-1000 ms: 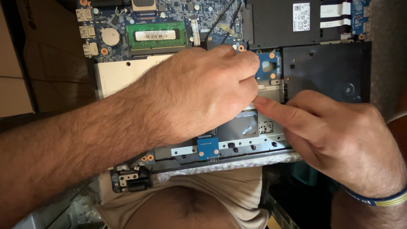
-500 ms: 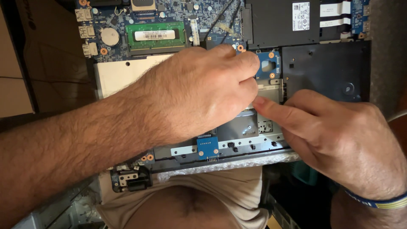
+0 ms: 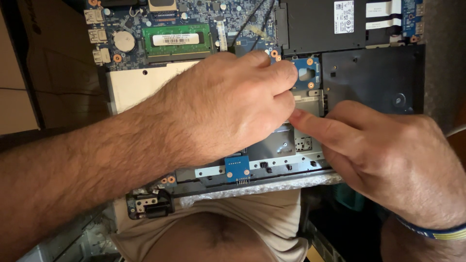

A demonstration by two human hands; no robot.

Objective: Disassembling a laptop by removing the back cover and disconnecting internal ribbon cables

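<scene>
An opened laptop (image 3: pixel 369 77) lies on my lap with its bottom cover off and its blue circuit board bare. My left hand (image 3: pixel 228 104) lies curled over the middle of the chassis, its fingertips pressed down beside a small blue board (image 3: pixel 307 73); what they pinch is hidden. My right hand (image 3: pixel 388 155) comes in from the right, its index finger stretched flat onto the grey metal plate (image 3: pixel 279 143), tip touching the left hand's fingers. A blue and yellow band sits on the right wrist.
A green memory module (image 3: pixel 177 40) and a round coin cell (image 3: pixel 124 41) sit on the board at the top left. A black drive (image 3: pixel 320 24) fills the top middle. A small blue connector board (image 3: pixel 237 169) and a hinge (image 3: pixel 150 206) lie along the near edge.
Both hands stay in almost the same place. The right index finger has shifted slightly against the left hand's fingertips.
</scene>
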